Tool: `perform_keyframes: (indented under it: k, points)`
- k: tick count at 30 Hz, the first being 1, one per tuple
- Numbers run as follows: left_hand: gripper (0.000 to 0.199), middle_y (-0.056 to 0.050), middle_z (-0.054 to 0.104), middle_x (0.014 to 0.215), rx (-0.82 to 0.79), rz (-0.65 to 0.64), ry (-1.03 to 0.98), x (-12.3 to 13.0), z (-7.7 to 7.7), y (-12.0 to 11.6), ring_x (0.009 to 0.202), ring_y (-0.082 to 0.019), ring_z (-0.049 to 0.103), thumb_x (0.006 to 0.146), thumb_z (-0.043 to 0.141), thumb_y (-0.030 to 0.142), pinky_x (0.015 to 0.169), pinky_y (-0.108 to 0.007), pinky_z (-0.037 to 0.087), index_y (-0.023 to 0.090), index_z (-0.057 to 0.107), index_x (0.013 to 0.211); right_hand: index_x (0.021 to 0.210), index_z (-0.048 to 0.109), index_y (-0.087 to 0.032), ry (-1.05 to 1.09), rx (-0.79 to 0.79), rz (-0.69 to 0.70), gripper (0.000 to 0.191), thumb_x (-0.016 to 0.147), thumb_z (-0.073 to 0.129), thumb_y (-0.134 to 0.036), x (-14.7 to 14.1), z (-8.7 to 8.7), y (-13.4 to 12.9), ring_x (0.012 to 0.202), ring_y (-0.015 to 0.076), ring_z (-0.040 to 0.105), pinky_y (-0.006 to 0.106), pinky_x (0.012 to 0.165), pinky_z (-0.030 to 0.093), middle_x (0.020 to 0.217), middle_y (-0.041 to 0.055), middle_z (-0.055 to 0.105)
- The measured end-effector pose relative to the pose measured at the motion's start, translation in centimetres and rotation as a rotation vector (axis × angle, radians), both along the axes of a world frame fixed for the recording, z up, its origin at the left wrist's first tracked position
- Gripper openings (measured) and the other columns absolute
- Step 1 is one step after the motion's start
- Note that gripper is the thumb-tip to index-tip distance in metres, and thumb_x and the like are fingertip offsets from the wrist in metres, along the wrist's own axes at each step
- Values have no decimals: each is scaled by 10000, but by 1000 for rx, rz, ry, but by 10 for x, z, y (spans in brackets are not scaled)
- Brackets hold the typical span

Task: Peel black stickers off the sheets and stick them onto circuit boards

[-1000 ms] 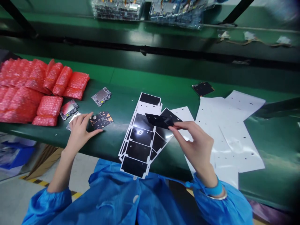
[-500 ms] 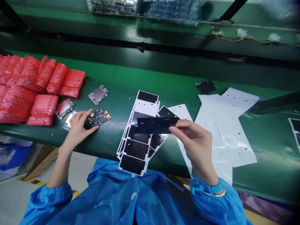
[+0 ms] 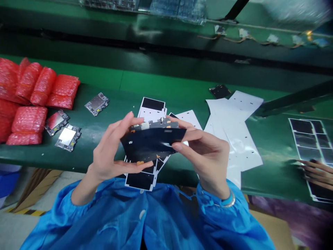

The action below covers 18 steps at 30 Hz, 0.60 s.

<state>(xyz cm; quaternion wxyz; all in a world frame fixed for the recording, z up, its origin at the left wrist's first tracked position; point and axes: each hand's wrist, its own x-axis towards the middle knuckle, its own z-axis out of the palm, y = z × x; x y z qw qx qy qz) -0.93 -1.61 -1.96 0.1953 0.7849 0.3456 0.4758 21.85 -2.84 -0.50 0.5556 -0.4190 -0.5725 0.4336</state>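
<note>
My left hand (image 3: 114, 149) grips a circuit board (image 3: 145, 125) by its left edges, thumb below and fingers above. Over the board's face lies a black adhesive sheet (image 3: 148, 144), and my right hand (image 3: 203, 149) pinches its right end. How far the sheet touches the board I cannot tell. Beneath my hands is a stack of white backing sheets with black stickers (image 3: 140, 180), partly hidden. Left of my left hand lie a board with a bright silver plate (image 3: 67, 136), a reddish one (image 3: 56, 122) and a grey one (image 3: 96, 103).
Red bubble-wrapped packs (image 3: 27, 121) are piled at the left. White sheets (image 3: 229, 132) spread to the right, with a black-covered board (image 3: 220, 91) behind them. At far right another person's hand (image 3: 318, 173) rests at more sticker sheets (image 3: 303, 139). A dark post (image 3: 291, 95) slants nearby.
My left hand has picked up the circuit board from the table and brought it right, to the black sheet in my right hand. The view has shifted right, and another person's hand now shows.
</note>
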Motion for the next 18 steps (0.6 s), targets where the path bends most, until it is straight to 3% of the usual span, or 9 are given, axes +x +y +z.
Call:
perform_keyframes:
  k: [3,6,18]
  points:
    - [1097,-59,632,1416,-87,-67,-47,-1,2,1,1232,-282,648,699,911,393,920,-399,658,366,279,1596,841,763,-284,-33,3,-41,219,798,803,-73,11,1,-5,904,136,734,257,822,578,829,-52,768]
    - [1089,-37,616,1446,-147,-105,-78,-3,2,0,1260,-266,637,704,910,370,941,-373,658,399,276,1589,832,762,-280,-31,-19,-30,220,791,807,-68,19,1,-8,680,85,656,200,626,548,754,-71,739]
    - [1091,-37,590,1474,-191,-134,-108,-3,1,2,1294,-291,613,685,925,356,990,-420,647,426,301,1577,813,762,-267,54,-92,-24,186,788,815,-91,21,1,-9,637,67,630,178,565,525,722,-65,710]
